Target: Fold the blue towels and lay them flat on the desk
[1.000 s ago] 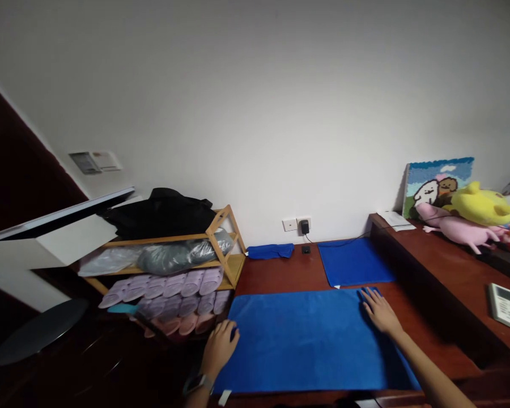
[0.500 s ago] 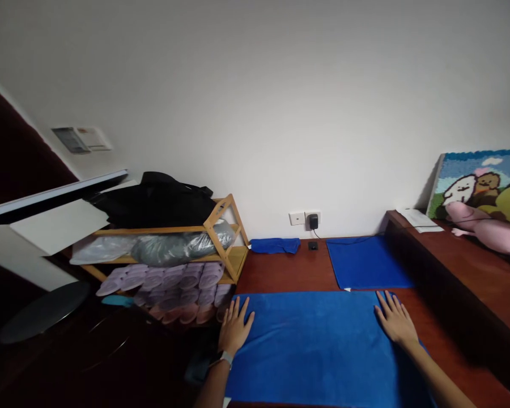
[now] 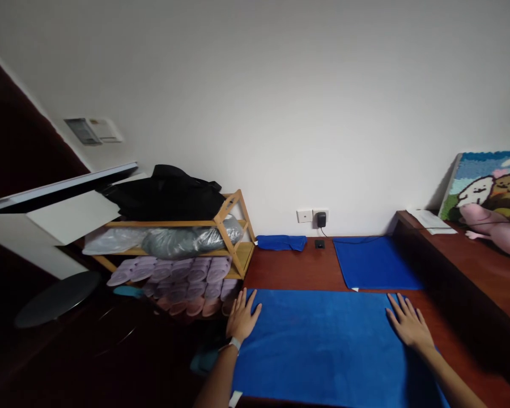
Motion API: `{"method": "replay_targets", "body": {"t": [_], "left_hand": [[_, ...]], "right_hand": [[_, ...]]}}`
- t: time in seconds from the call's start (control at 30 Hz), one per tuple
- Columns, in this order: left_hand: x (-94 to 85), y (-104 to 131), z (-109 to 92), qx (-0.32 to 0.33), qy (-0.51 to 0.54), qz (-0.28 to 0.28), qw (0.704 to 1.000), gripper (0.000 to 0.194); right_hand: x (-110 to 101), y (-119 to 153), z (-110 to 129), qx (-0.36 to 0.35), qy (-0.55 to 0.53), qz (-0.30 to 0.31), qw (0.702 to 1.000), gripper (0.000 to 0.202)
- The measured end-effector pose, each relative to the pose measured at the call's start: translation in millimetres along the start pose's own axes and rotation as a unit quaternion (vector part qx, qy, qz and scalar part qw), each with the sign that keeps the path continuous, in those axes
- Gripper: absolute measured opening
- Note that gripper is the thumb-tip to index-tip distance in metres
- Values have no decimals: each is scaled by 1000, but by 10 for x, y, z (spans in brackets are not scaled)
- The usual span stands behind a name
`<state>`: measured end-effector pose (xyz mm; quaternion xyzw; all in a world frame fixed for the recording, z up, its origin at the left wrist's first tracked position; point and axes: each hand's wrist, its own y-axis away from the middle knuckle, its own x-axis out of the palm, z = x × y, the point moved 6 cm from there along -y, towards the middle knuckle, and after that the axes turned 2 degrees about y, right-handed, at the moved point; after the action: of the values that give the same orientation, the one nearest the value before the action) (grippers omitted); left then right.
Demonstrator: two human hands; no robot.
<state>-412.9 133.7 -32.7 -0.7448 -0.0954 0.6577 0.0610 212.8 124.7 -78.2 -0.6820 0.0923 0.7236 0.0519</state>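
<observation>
A large blue cloth lies spread out on the reddish-brown table. My left hand rests flat near its far left corner, fingers spread, with a band on the wrist. Near the far right corner my right hand lies flat with its fingers apart. Neither hand holds anything. Behind the large cloth, a smaller blue cloth lies flat at the right, and a narrow folded blue cloth sits near the wall at the left.
Left of the table, a wooden rack holds a black bag, plastic-wrapped items and several slippers. A plugged-in adapter is on the wall. On the raised right ledge are papers, a pink plush toy and a picture.
The view has shifted, so the surroundings appear slightly further right. Both hands remain flat at the far corners of the large cloth, and its creases near my left hand look smoother.
</observation>
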Motion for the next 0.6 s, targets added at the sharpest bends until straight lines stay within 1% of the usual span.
{"method": "replay_targets", "body": {"t": [0.13,0.2,0.23,0.27,0.3,0.33,0.37,0.47,0.5,0.53,0.57,0.6], "left_hand": [[5,103,2,12,-2,5,1000,63],[5,124,2,12,-4,1,1000,63],[7,125,3,11,-3,-3,1000,63],[10,123,4,8,-2,-6,1000,63],[15,117,4,5,0,-9,1000,62],[21,111,3,3,3,-11,1000,62],[27,105,1,2,6,-11,1000,62],[39,97,-2,-1,13,-7,1000,63],[39,96,-2,-2,14,-5,1000,63],[39,96,0,-4,14,-2,1000,63],[38,96,1,-5,14,1,1000,63],[38,96,3,-6,13,5,1000,64]], "right_hand": [[-13,-25,-34,15,-5,11,1000,73],[-68,-13,70,39,2,4,999,73],[-123,12,207,42,5,-13,999,72],[-193,55,421,29,5,-38,999,72],[-272,118,713,0,-1,-67,998,71],[-343,202,1085,-54,-17,-89,994,70],[-396,304,1505,-114,-41,-94,988,68],[-482,642,2780,-262,-103,-65,957,66],[-491,735,3134,-297,-114,-48,947,67],[-484,796,3410,-314,-119,-24,942,69],[-468,827,3600,-320,-119,-1,940,70],[-446,831,3700,-320,-117,18,940,71]]}}
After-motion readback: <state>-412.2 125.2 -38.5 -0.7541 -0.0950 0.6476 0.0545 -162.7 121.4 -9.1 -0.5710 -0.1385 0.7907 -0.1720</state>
